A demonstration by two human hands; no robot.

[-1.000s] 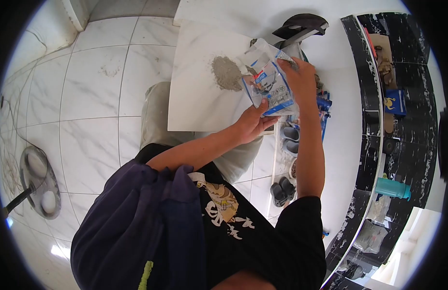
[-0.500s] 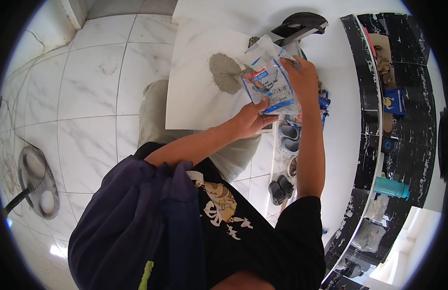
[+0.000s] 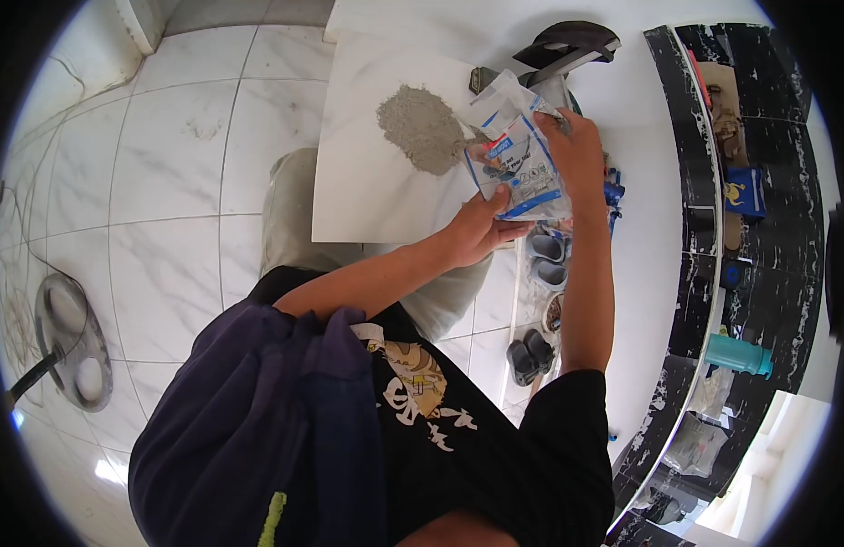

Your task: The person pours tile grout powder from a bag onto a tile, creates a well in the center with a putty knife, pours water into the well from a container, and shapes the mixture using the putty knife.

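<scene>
A white and blue bag of tile grout (image 3: 522, 169) is tilted on its side, its open mouth pointing left. Grey grout powder (image 3: 420, 128) lies in a heap on a white tile board (image 3: 354, 182), reaching up to the bag's mouth. My left hand (image 3: 484, 223) grips the bag's lower edge, thumb on the printed front and fingers underneath. Higher up, my right hand (image 3: 571, 146) is closed on the bag's upper right side. The fingers behind the bag are partly hidden.
Beyond the bag stands a black and grey object (image 3: 568, 46). Grey clogs (image 3: 545, 260) and black sandals (image 3: 530, 356) sit to the right of my legs. A black marbled shelf (image 3: 768, 273) at right holds a teal bottle (image 3: 736, 356). A round fan base (image 3: 73, 342) is at left.
More powder has come out of the bag, and the heap has spread up and to the left. The bag has shifted slightly right, looking flatter, with both hands still on it.
</scene>
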